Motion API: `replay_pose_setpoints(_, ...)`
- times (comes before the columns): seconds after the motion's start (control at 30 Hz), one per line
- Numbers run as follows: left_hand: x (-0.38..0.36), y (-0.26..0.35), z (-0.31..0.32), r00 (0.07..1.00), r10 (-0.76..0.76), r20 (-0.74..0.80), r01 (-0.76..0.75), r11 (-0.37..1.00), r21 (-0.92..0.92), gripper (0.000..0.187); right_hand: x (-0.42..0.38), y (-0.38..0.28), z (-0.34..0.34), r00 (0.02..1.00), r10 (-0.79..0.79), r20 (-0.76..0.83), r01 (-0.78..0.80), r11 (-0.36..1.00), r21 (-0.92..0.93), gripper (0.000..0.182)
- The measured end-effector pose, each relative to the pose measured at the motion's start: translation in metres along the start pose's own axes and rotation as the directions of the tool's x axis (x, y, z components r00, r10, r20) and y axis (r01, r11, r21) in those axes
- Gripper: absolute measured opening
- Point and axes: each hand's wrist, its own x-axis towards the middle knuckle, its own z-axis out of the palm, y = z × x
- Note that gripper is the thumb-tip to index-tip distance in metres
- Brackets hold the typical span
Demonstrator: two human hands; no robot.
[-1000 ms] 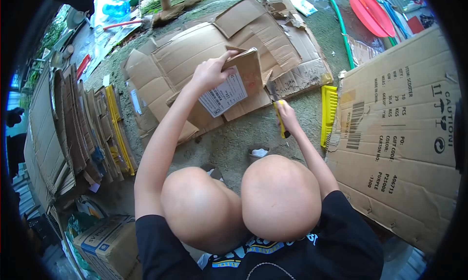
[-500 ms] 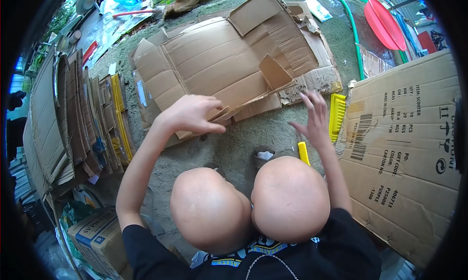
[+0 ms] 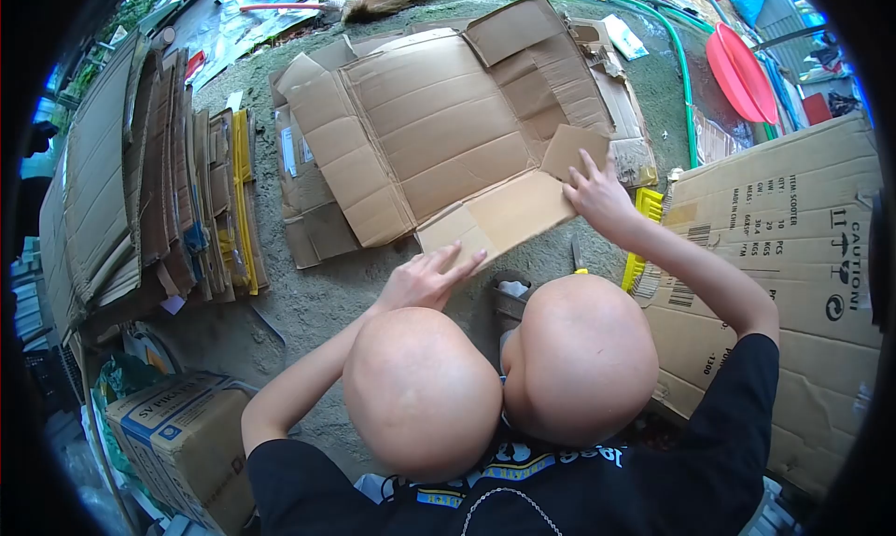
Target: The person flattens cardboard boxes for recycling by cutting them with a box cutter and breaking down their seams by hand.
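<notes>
A flattened brown cardboard box (image 3: 439, 125) lies spread on the concrete ground in front of my knees. My left hand (image 3: 427, 276) rests flat, fingers apart, on the near corner of its lower flap. My right hand (image 3: 595, 195) presses with spread fingers on the right end of the same flap, beside a small square flap (image 3: 571, 148). Neither hand grips anything. A yellow-handled cutter (image 3: 579, 260) lies on the ground just past my right knee, mostly hidden.
A stack of flattened cardboard (image 3: 140, 200) lies at left. A large printed carton sheet (image 3: 793, 256) lies at right, with a yellow brush (image 3: 644, 232) at its edge. A green hose (image 3: 686, 88) and red basin (image 3: 737, 60) are at back right. A taped box (image 3: 177, 443) sits near left.
I let go of the labelled piece of box and put down the yellow cutter. The box now lies opened flat, and both hands have moved onto its near flap.
</notes>
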Motion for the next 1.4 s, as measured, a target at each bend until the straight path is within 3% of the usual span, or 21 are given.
replay_pose_setpoints(0.03,-0.002,-0.001,0.005,0.997,0.072,0.007,-0.072,0.997,0.001,0.062,-0.006,-0.005,0.010,1.000,-0.002,0.002,0.002,1.000,-0.004,0.024)
replay_pose_setpoints(0.1,-0.002,-0.007,0.013,0.991,0.134,-0.009,-0.134,0.990,-0.037,0.063,-0.012,-0.016,0.023,0.985,0.156,0.073,-0.159,0.987,0.030,0.038)
replay_pose_setpoints(0.17,0.003,-0.013,0.013,0.973,0.219,0.067,-0.203,0.961,-0.190,0.065,-0.015,-0.011,0.023,0.989,0.071,0.129,-0.071,0.997,-0.009,0.047)
replay_pose_setpoints(0.2,0.008,-0.015,0.011,0.973,0.221,0.066,-0.205,0.960,-0.191,0.065,-0.017,-0.008,0.022,0.997,0.024,0.067,-0.022,0.999,-0.035,0.046)
replay_pose_setpoints(0.27,0.025,-0.019,0.005,0.972,0.166,0.165,-0.057,0.852,-0.520,0.057,-0.018,-0.002,0.019,1.000,-0.023,0.014,0.024,0.997,-0.068,0.044)
replay_pose_setpoints(0.33,0.047,-0.020,-0.005,0.954,0.103,0.280,0.164,0.604,-0.780,0.052,-0.012,0.003,0.011,0.995,-0.048,0.088,0.048,0.999,0.004,0.050)
replay_pose_setpoints(0.4,0.068,-0.020,-0.006,0.969,0.065,0.236,0.144,0.630,-0.763,0.050,-0.008,0.006,0.009,0.995,-0.057,0.076,0.053,0.997,0.060,0.044)
replay_pose_setpoints(0.47,0.082,-0.022,-0.002,0.940,0.236,0.246,-0.093,0.872,-0.480,0.045,-0.004,0.013,0.010,0.996,-0.068,0.060,0.061,0.992,0.111,0.039)
replay_pose_setpoints(0.6,0.070,-0.023,-0.043,0.977,0.186,0.105,-0.156,0.958,-0.240,0.040,-0.003,0.027,0.017,0.993,-0.114,-0.018,0.116,0.978,0.174,0.040)
replay_pose_setpoints(0.67,0.050,-0.031,-0.068,0.999,0.045,0.022,-0.039,0.977,-0.211,0.044,0.000,0.034,0.020,0.991,-0.124,-0.057,0.132,0.974,0.183,0.040)
replay_pose_setpoints(0.8,0.000,-0.047,-0.076,0.993,0.015,-0.117,-0.045,0.966,-0.256,0.048,0.016,0.043,0.016,0.987,-0.151,-0.050,0.158,0.958,0.238,0.031)
replay_pose_setpoints(0.9,-0.022,-0.042,-0.067,0.963,-0.076,-0.260,0.019,0.976,-0.216,0.045,0.032,0.051,-0.001,0.983,-0.157,-0.093,0.176,0.954,0.244,0.017)
replay_pose_setpoints(0.97,-0.028,-0.048,-0.050,0.886,-0.167,-0.433,0.153,0.986,-0.069,0.040,0.049,0.068,-0.005,0.980,-0.200,0.023,0.187,0.948,0.258,0.011)
replay_pose_setpoints(1.0,-0.028,-0.050,-0.044,0.819,-0.197,-0.540,0.190,0.979,-0.069,0.035,0.056,0.075,-0.013,0.988,-0.141,0.063,0.120,0.957,0.263,0.021)
replay_pose_setpoints(1.03,-0.027,-0.052,-0.040,0.819,-0.196,-0.539,0.187,0.980,-0.071,0.035,0.063,0.081,-0.016,0.997,-0.079,0.013,0.073,0.968,0.239,0.027)
replay_pose_setpoints(1.1,-0.023,-0.056,-0.035,0.627,-0.495,-0.601,0.499,0.848,-0.177,0.035,0.079,0.090,-0.030,1.000,-0.001,-0.006,0.002,0.973,0.233,0.026)
replay_pose_setpoints(1.17,-0.010,-0.072,-0.029,0.577,-0.486,-0.657,0.518,0.839,-0.166,0.038,0.109,0.080,-0.027,0.991,0.084,-0.102,-0.050,0.954,0.294,0.029)
replay_pose_setpoints(1.23,0.002,-0.103,-0.022,0.473,-0.553,-0.686,0.633,0.755,-0.171,0.038,0.137,0.071,-0.002,0.965,0.177,-0.192,-0.095,0.923,0.372,0.035)
replay_pose_setpoints(1.3,0.021,-0.126,-0.025,0.463,-0.566,-0.682,0.676,0.723,-0.141,0.037,0.165,0.064,0.027,0.895,0.292,-0.338,-0.151,0.910,0.385,0.049)
replay_pose_setpoints(1.33,0.030,-0.138,-0.025,0.446,-0.583,-0.679,0.717,0.687,-0.119,0.038,0.171,0.061,0.032,0.911,0.343,-0.229,-0.218,0.872,0.439,0.050)
replay_pose_setpoints(1.4,0.045,-0.163,-0.025,0.491,-0.556,-0.671,0.715,0.697,-0.054,0.038,0.178,0.058,0.048,0.905,0.369,-0.214,-0.246,0.861,0.445,0.051)
